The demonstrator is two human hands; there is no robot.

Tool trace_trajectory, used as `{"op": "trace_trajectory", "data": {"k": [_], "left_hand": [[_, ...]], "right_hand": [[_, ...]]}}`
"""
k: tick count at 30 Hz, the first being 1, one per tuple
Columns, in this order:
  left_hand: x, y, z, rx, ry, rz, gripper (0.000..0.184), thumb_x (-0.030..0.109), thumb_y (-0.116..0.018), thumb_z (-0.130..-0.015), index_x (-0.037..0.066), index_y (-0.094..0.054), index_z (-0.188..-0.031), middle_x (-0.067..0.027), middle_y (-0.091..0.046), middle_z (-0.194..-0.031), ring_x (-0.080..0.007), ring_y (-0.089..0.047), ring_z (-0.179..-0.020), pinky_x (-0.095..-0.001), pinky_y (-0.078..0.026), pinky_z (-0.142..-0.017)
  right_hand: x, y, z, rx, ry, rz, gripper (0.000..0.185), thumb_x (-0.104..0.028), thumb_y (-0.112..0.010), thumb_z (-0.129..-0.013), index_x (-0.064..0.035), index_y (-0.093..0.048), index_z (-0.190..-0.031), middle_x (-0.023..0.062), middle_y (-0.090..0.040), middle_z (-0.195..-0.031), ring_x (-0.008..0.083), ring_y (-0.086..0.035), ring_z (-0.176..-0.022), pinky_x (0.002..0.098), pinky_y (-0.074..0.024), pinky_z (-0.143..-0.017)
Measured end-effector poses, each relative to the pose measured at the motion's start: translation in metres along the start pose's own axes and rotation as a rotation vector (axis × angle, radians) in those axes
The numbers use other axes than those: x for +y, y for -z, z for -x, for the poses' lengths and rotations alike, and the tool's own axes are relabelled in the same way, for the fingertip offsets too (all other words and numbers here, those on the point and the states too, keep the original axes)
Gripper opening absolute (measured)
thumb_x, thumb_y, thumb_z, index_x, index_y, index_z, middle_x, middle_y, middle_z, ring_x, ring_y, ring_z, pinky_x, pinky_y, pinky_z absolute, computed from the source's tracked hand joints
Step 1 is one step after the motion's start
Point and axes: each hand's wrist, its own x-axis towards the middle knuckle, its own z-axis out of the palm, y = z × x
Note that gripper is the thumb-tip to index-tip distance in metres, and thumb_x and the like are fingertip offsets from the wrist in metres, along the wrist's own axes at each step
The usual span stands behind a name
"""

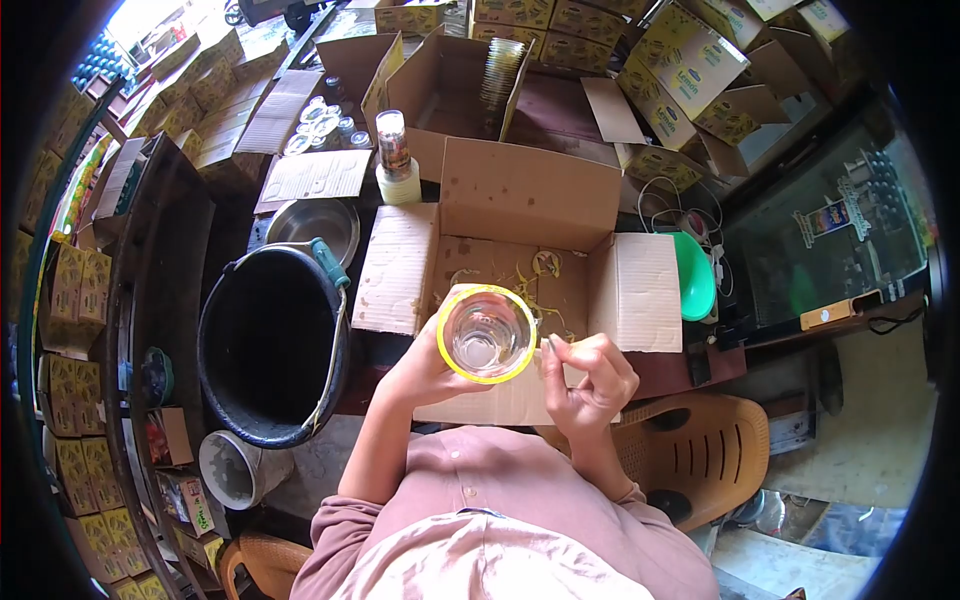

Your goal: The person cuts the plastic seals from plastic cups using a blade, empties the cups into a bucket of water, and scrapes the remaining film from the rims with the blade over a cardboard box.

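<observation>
At frame centre, our left hand (420,362) wraps the yellow-rimmed clear cup (484,338); our right hand (592,385) pinches narrowly beside it, holding what we cannot tell; a slack left grip could drop it into the carton (530,190)

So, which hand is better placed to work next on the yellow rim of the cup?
Probably the right hand: it is pinched beside the rim, while the left hand holds the cup.

Mauve shirt (530,470), small front buttons (470,491), sleeves (340,520) ending near elbows; pale cloth (460,560); bare fingers (592,352).
</observation>
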Motion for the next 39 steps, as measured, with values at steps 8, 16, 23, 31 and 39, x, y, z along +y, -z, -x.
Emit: {"op": "trace_trajectory", "data": {"k": [8,16,23,31,39], "left_hand": [[0.005,-0.004,0.0,-0.033,-0.025,-0.004,0.072,0.009,-0.081,-0.055,0.004,-0.044,-0.117,-0.0085,-0.047,-0.112,-0.02,-0.05,-0.104,-0.0318,-0.041,-0.091],[0.005,-0.007,0.002,-0.029,-0.02,0.043,0.07,0.008,-0.08,-0.056,0.004,-0.045,-0.117,-0.0082,-0.048,-0.111,-0.0194,-0.05,-0.104,-0.0316,-0.042,-0.091],[0.007,-0.004,0.002,-0.019,-0.024,-0.004,0.069,0.007,-0.079,-0.056,0.004,-0.045,-0.116,-0.0082,-0.048,-0.111,-0.0195,-0.05,-0.104,-0.0313,-0.041,-0.091],[0.005,-0.009,0.003,-0.073,-0.018,0.031,0.069,0.008,-0.079,-0.057,0.003,-0.045,-0.116,-0.0087,-0.049,-0.111,-0.0191,-0.051,-0.104,-0.0316,-0.042,-0.09],[0.0,-0.004,0.005,-0.003,0.022,0.078,0.072,0.004,-0.078,-0.058,0.004,-0.041,-0.12,-0.0079,-0.047,-0.111,-0.0176,-0.05,-0.105,-0.0312,-0.042,-0.091]], "right_hand": [[-0.001,-0.004,0.002,0.024,0.051,0.053,0.02,0.008,-0.069,-0.061,-0.0053,-0.058,-0.071,0.0041,-0.052,-0.061,0.0143,-0.051,-0.049,0.0249,-0.0396,-0.044],[0.001,-0.004,0.0,0.034,-0.146,-0.21,0.017,0.009,-0.068,-0.063,-0.0029,-0.058,-0.072,0.0052,-0.054,-0.061,0.0106,-0.052,-0.052,0.0218,-0.0396,-0.048],[-0.004,-0.002,0.006,0.022,-0.2,-0.208,0.015,0.007,-0.068,-0.065,-0.0021,-0.057,-0.071,0.0048,-0.055,-0.061,0.0099,-0.052,-0.054,0.0217,-0.04,-0.049],[-0.003,-0.006,0.006,0.047,-0.152,-0.11,0.015,0.009,-0.067,-0.064,-0.0017,-0.058,-0.071,0.0056,-0.055,-0.062,0.011,-0.054,-0.054,0.0223,-0.0413,-0.05],[0.008,-0.002,0.001,0.024,-0.21,-0.173,0.014,0.009,-0.067,-0.067,-0.0008,-0.059,-0.072,0.0049,-0.056,-0.063,0.0097,-0.055,-0.056,0.0213,-0.0407,-0.049]]}}
